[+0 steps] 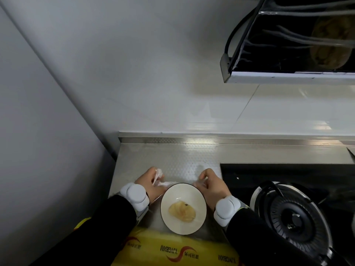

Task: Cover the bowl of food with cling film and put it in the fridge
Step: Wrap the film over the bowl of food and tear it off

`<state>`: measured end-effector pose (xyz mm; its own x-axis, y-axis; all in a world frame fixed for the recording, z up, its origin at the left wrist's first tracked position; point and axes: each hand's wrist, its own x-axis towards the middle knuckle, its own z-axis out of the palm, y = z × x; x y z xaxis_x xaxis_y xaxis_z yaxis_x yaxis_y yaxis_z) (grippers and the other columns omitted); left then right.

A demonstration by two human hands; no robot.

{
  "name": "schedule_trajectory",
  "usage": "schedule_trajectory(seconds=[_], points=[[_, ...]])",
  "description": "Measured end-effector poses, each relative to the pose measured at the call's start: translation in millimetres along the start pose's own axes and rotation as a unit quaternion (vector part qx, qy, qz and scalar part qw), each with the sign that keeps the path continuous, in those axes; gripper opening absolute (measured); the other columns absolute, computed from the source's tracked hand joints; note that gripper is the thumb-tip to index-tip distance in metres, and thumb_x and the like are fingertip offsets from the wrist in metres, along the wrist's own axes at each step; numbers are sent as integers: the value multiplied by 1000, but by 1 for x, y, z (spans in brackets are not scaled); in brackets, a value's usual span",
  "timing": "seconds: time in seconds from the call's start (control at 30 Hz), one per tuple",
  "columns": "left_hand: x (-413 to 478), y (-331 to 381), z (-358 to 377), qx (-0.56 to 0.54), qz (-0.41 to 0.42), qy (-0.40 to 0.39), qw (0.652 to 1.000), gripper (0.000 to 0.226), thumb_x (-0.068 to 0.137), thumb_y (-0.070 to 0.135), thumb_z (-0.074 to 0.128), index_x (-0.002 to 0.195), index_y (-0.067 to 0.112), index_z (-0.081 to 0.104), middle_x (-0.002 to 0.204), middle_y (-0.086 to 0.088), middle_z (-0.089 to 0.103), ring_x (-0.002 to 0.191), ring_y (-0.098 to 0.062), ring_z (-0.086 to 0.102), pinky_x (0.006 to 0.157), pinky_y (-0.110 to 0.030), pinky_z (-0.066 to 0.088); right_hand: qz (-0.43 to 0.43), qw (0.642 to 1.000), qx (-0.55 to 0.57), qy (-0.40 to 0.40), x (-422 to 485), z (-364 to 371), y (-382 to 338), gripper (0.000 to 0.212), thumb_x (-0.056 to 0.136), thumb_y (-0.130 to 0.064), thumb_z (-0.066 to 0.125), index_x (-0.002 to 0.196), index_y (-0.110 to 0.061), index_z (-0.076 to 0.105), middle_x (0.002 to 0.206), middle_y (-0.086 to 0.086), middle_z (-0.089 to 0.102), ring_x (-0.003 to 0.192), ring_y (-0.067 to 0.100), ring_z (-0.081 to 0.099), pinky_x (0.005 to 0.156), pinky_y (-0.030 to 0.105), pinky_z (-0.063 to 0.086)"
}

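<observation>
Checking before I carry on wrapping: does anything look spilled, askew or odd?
Nothing spilled; the bowl sits upright. The cling film is crumpled in the left hand at the far-left rim, not flat; the right hand pinches the other end.

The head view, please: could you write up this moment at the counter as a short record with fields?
bowl: white with a dark rim, on the steel counter, left of the gas burner
food: one pale yellow piece in the bowl
cling film: seems drawn from the yellow box over the bowl
left hand: fingers pinch bunched film beyond the far rim
right hand: fingers pinch the film's other end
seal: cannot tell
</observation>
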<state>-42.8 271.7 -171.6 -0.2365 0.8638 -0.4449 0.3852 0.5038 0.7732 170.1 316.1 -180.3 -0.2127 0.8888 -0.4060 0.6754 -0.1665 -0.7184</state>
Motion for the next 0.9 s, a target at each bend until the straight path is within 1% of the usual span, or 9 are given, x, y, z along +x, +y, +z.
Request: schedule_trajectory(seconds=[0.1, 0.17, 0.23, 0.4, 0.47, 0.57, 0.7, 0.8, 0.9], points=[[-4, -6, -12, 2, 8, -22, 1000, 36, 51, 45, 71, 79, 29, 56, 75, 7, 65, 62, -3, 58, 67, -19, 52, -11, 1000, 12, -5, -4, -1, 2, 22, 79, -39, 63, 81, -30, 44, 58, -5, 50, 56, 13, 45, 60, 35, 46], [-7, -10, -20, 4, 9, -50, 999, 35, 51, 40, 73, 80, 32, 56, 85, 1, 67, 77, -15, 63, 84, -33, 54, -11, 999, 36, -10, -7, -2, 4, 20, 80, -37, 65, 79, -27, 48, 59, -5, 52, 54, 11, 45, 58, 30, 45], [-11, -11, -27, 31, 11, -67, 997, 32, 59, 29, 75, 85, 29, 57, 92, -2, 66, 87, -20, 63, 89, -38, 52, -13, 998, 60, -23, -10, -3, 5, 17, 81, -34, 65, 78, -26, 51, 62, -3, 56, 54, 10, 46, 57, 26, 44], [-20, 2, -27, 78, 85, 24, 993, 41, 81, -4, 53, 112, 23, 58, 111, 3, 57, 95, -4, 53, 79, -9, 39, 0, 991, 119, -55, -16, -11, 9, 10, 86, -27, 64, 87, -29, 54, 74, -1, 66, 56, 6, 54, 60, 18, 46], [-29, 15, -18, 40, 121, 2, 992, 37, 88, -1, 49, 114, 24, 58, 110, 9, 57, 100, -2, 54, 84, -8, 39, 12, 985, 166, -51, -19, -14, 12, 15, 89, -14, 61, 94, -26, 53, 73, 2, 63, 52, 6, 55, 57, 20, 47], [-41, 24, 0, 26, 143, -66, 987, 32, 94, 13, 48, 124, 21, 55, 117, 10, 56, 112, -9, 54, 97, -19, 38, 60, 974, 220, 9, -25, -24, 13, 23, 87, -3, 60, 102, -18, 50, 72, 7, 58, 45, 11, 52, 44, 23, 44], [-46, 17, 8, 43, 111, -75, 990, 37, 97, 22, 42, 133, 18, 49, 133, 2, 54, 125, -14, 49, 109, -31, 35, 38, 986, 92, 134, -41, -40, 10, 19, 83, -15, 65, 92, -29, 55, 81, -2, 61, 64, 11, 55, 58, 18, 42], [-47, 12, 7, 37, 88, -75, 993, 37, 97, 24, 42, 134, 18, 47, 136, -2, 53, 126, -19, 48, 109, -32, 35, -4, 991, 123, 52, -58, -32, -2, 14, 87, -14, 60, 79, -26, 59, 66, -2, 60, 54, 11, 53, 57, 23, 47], [-46, 11, 9, 33, 56, -82, 994, 40, 97, 28, 41, 137, 20, 44, 140, -1, 49, 129, -19, 45, 110, -31, 32, 5, 999, 53, -14, -65, -18, -4, 3, 87, -24, 60, 85, -26, 61, 73, -4, 62, 70, 14, 58, 73, 32, 50]])
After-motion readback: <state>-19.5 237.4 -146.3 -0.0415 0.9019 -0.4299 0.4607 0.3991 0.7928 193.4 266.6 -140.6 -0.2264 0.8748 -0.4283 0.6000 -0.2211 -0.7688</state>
